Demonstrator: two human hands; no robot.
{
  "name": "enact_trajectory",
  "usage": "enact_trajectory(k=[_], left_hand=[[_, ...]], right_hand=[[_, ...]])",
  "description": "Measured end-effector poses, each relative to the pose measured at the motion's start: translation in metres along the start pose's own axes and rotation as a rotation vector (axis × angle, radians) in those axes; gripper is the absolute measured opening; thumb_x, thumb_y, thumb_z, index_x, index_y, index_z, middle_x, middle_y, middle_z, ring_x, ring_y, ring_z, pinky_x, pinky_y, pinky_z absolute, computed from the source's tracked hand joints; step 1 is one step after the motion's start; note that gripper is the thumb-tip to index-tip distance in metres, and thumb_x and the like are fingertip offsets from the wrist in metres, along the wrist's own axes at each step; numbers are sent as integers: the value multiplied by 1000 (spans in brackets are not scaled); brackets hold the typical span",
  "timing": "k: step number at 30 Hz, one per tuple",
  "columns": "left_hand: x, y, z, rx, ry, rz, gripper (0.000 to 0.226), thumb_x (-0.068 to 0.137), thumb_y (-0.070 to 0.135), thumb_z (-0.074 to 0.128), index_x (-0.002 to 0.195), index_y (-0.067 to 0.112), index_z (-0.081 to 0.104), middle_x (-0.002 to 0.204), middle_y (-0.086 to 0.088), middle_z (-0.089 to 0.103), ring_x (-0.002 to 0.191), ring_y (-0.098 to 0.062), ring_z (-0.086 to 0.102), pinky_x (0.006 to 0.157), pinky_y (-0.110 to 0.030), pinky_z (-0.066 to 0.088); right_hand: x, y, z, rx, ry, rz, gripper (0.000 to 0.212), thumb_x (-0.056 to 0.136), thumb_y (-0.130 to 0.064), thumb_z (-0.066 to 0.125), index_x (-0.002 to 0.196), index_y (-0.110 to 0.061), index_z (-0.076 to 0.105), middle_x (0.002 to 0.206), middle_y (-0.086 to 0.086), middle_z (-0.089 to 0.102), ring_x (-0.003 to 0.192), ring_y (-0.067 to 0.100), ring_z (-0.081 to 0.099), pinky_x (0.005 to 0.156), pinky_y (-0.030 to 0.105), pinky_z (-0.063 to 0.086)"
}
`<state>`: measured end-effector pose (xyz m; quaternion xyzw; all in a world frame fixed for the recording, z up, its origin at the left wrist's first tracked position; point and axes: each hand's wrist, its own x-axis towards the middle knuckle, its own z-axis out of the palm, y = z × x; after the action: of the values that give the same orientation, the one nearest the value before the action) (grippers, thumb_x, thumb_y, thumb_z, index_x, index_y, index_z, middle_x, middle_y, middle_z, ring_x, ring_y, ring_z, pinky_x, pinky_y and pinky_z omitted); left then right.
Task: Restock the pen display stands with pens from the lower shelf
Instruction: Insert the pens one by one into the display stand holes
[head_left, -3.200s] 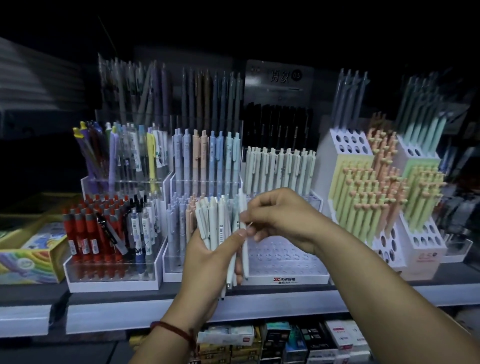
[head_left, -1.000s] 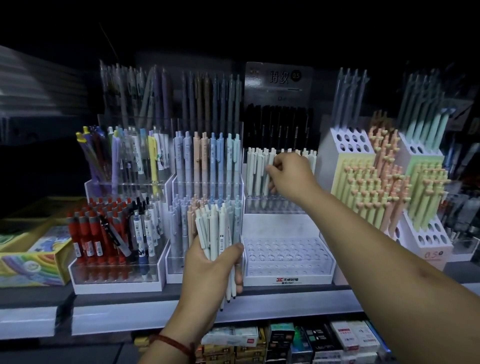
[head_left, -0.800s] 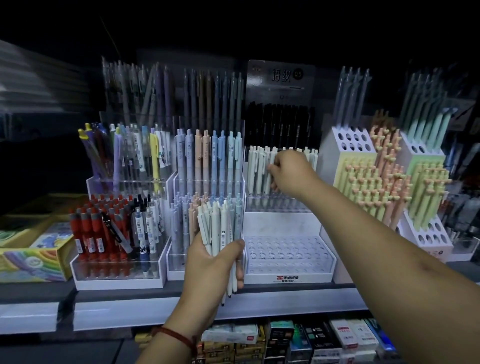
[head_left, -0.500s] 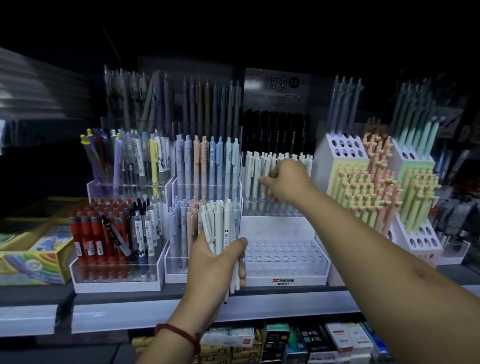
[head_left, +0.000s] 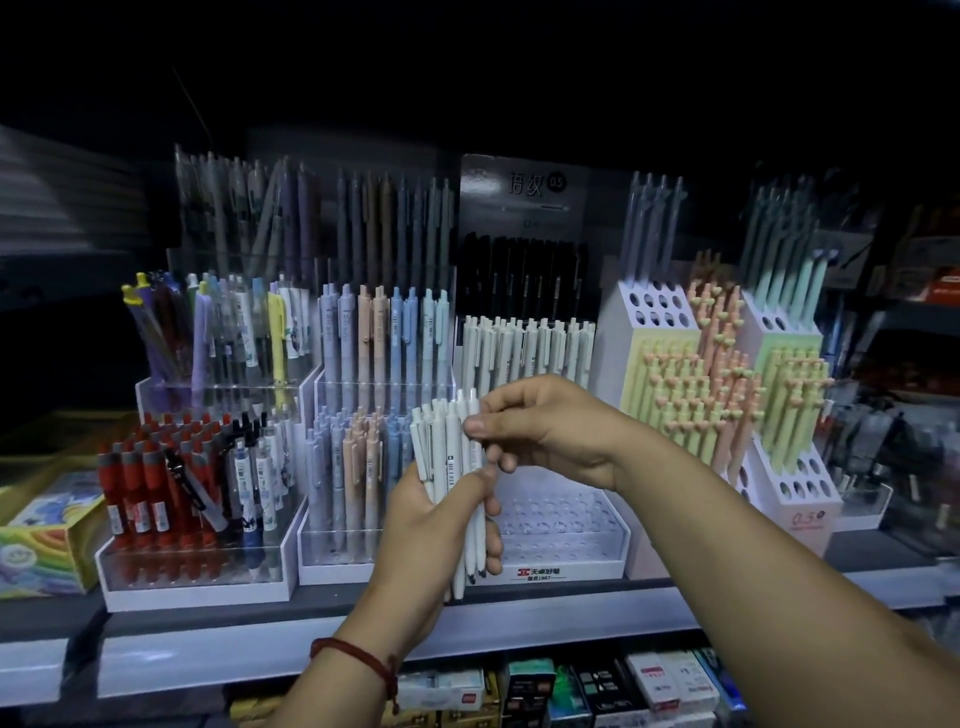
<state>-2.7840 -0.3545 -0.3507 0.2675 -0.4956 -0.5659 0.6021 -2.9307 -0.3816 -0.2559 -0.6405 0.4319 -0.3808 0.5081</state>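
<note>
In front of the white tiered stand (head_left: 563, 558), above the shelf edge (head_left: 234, 644), we record both hands meeting at a bundle of white pens (head_left: 451, 452). The left hand (head_left: 415, 535) grips the bundle round its lower half, fingers and thumb curled about it, pens upright with tips pointing down past the palm. A red cord (head_left: 358, 656) circles that wrist. The right hand (head_left: 556, 431) is curled, thumb and fingertips pinching the upper ends at the bundle's right edge (whether one pen or several, we cannot tell).

The stand's front tier shows rows of open holes. Its middle tier carries a row of white pens (head_left: 524, 348) standing upright, and black pens (head_left: 524, 275) stand on the tier behind.

Just left of it we note a stand of pastel pens (head_left: 363, 467), then a stand of red pens (head_left: 156, 483). To the right stands a rack of heart-topped pens (head_left: 717, 389). A colourful box (head_left: 41, 535) sits at far left. Small boxes (head_left: 571, 686) line the lower shelf beneath.
</note>
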Motion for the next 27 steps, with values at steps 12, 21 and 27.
enact_trajectory(k=[12, 21, 27], left_hand=[[2, -23, -15, 32, 45, -75, 12, 96, -1, 60, 105, 2, 53, 70, -11, 49, 46, -24, 39, 45, -29, 43], [-2, -28, -21, 61, 40, -68, 11, 97, 0, 60, 100, 5, 51, 68, -11, 44, 46, -24, 38, 46, -31, 41], [-3, -27, -26, 87, 43, -51, 12, 97, 0, 60, 96, 6, 50, 67, -10, 45, 47, -25, 39, 47, -33, 42]], right_hand=[[35, -21, -47, -159, 838, -400, 8, 98, -8, 67, 91, -7, 63, 77, 11, 68, 59, 20, 68, 59, 28, 60], [63, 5, -44, -598, 714, -285, 13, 97, -13, 69, 101, -1, 65, 72, 11, 70, 59, 22, 71, 69, 44, 63], [68, 12, -44, -615, 711, -225, 22, 94, -10, 72, 89, 10, 65, 69, 21, 72, 55, 24, 72, 68, 45, 64]])
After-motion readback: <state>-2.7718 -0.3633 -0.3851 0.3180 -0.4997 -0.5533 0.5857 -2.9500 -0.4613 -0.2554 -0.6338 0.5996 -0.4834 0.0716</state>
